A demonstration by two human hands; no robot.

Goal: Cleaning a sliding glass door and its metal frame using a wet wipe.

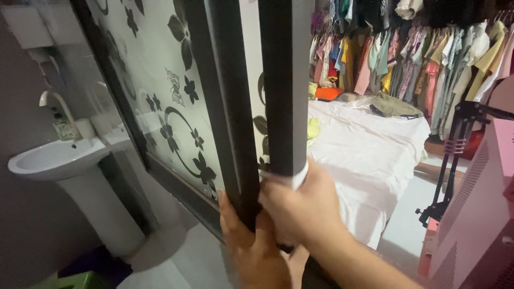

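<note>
1. Head view: far left, a white pedestal sink (53, 158) stands beside a flower-patterned glass door (160, 91).
2. Near centre, the left hand (251, 249) clenches the door's dark frame (230, 107).
3. Just right, the right hand (300, 206) grasps a black pole (285, 85).
4. Far right lie a bed (369, 155) and hanging clothes (417, 53).

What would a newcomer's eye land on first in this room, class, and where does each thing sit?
Front and centre, the left hand and right hand grip two long black bars standing upright. Behind them, a frosted glass panel with black flower prints leans left of centre. A crowded rail of colourful hanging clothes fills the upper right, above a white-sheeted bed.
</note>
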